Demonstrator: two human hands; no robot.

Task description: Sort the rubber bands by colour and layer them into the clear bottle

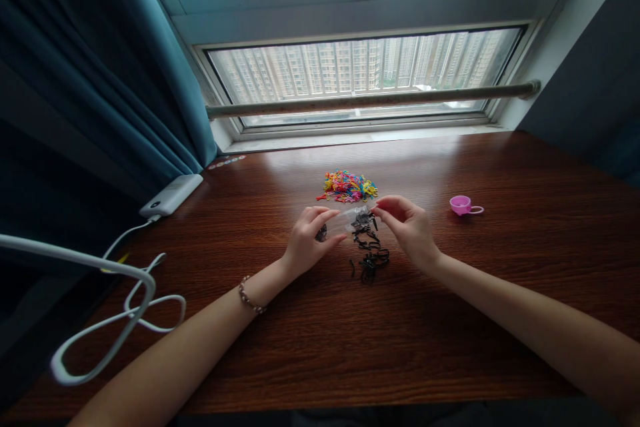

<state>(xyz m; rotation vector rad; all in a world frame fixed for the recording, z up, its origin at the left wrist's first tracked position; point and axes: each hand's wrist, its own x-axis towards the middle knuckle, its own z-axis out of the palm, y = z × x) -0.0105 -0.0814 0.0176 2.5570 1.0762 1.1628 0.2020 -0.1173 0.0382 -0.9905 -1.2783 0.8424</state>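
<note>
My left hand (309,240) is closed around a clear plastic container (343,221), which lies on its side with its mouth toward the right. Small black looped pieces (369,263) are inside it and spill from the mouth into a loose heap on the table. At that mouth, the thumb and fingers of my right hand (409,230) are pinched together by the black pieces; what sits between the fingertips is too small to make out. Just beyond both hands lies a pile of similar small multicoloured pieces (349,187).
A pink cup (461,205) with a ring handle stands to the right on the brown wooden table (310,347). On the left are a white device (173,197) and a looping white cable (107,353). A blue curtain (165,93) and a window border the table.
</note>
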